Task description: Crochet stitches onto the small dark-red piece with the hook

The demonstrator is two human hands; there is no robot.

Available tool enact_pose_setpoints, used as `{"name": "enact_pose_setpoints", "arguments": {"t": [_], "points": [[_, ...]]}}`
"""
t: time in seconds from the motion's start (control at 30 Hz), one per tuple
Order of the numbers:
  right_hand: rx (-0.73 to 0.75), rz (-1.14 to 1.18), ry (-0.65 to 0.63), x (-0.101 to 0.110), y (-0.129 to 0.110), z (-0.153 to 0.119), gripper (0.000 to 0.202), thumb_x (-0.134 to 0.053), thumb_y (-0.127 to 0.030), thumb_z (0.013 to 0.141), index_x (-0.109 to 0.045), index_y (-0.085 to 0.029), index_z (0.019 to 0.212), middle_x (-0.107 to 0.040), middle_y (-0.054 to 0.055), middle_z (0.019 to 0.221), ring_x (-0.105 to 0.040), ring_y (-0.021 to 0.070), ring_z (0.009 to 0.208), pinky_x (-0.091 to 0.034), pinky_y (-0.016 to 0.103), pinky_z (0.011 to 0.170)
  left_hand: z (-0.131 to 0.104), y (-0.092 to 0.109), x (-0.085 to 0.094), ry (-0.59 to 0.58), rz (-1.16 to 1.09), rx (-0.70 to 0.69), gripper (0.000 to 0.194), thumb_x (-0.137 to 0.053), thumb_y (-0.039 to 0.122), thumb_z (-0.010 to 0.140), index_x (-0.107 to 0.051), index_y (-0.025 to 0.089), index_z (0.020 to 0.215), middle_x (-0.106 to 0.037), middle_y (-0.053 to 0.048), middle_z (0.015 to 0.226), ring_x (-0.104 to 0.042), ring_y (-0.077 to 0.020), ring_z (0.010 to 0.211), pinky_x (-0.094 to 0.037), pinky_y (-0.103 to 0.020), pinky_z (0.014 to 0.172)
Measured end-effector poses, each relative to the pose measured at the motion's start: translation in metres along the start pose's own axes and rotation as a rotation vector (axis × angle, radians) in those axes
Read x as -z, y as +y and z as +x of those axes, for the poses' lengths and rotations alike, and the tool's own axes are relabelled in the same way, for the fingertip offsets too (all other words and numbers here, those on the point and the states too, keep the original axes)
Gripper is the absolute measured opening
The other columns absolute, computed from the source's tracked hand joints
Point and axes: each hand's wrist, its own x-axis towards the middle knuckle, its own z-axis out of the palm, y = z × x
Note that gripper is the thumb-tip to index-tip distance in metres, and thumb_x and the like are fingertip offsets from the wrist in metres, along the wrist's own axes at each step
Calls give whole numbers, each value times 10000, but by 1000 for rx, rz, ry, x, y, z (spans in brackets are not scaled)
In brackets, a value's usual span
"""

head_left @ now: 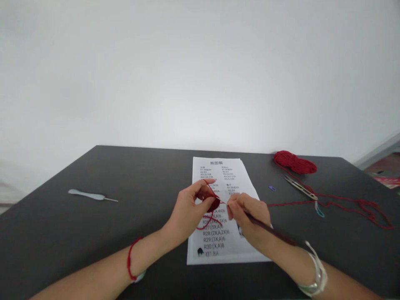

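Pinched between the fingers and thumb of my left hand (194,207) is a small dark red crochet piece (213,204). A strand of red yarn loops over the left index finger, and a loose tail hangs below the piece. My right hand (248,213) is closed around a crochet hook with a dark handle (265,227). The hook's thin metal tip meets the right edge of the crochet piece. Both hands are above a printed pattern sheet (215,258), covering part of its text.
A crochet hook with a pale handle (87,194) lies at the left of the dark table (140,166). To the right are a red yarn skein (295,162), a purple stitch marker (272,188), metal thread snips (300,188) with a teal loop, and trailing red yarn (371,212). A white wall stands behind.
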Motion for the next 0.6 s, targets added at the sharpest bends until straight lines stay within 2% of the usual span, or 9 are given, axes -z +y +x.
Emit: {"name": "enact_pose_setpoints", "arguments": {"t": [0.1,0.23,0.33,0.43,0.5,0.6], "points": [[-346,262,-1,2,4,5,388,-464,-354,915,-447,-202,559,-474,-54,392,-424,78,340,-319,191,363,-1,0,1,-76,194,-97,294,-565,81,735,-651,174,1000,-651,11,697,-605,-149,713,-476,-306,763],[-611,566,0,1,12,11,391,-524,-439,867,-462,-192,571,-418,-83,337,-368,60,251,-213,175,293,-3,2,3,-163,331,-192,188,-533,40,743,-652,185,751,-698,-27,833,-633,-176,908,-467,-286,808],[-645,583,-3,3,11,11,402,-540,-461,850,-469,-189,563,-422,-80,335,-365,58,243,-194,174,285,-4,2,3,-202,367,-208,236,-529,42,751,-668,192,870,-694,-16,802,-643,-166,840,-474,-288,800],[-523,448,-15,5,5,9,449,-555,-459,841,-455,-185,500,-423,-65,334,-372,54,287,-245,177,319,-4,2,2,-212,376,-191,325,-534,56,756,-665,207,1012,-690,-15,789,-640,-160,747,-487,-293,760],[-487,410,-24,6,3,9,460,-569,-455,831,-453,-183,478,-420,-61,332,-361,52,297,-257,179,328,-5,3,2,-214,372,-192,330,-533,47,745,-685,220,982,-692,-21,797,-641,-164,740,-490,-288,741],[-601,507,-40,5,8,10,433,-564,-447,835,-470,-182,506,-412,-68,313,-338,49,260,-207,172,294,-6,5,1,-219,344,-187,307,-529,32,728,-712,232,872,-690,-26,789,-647,-173,738,-490,-281,713]]}}
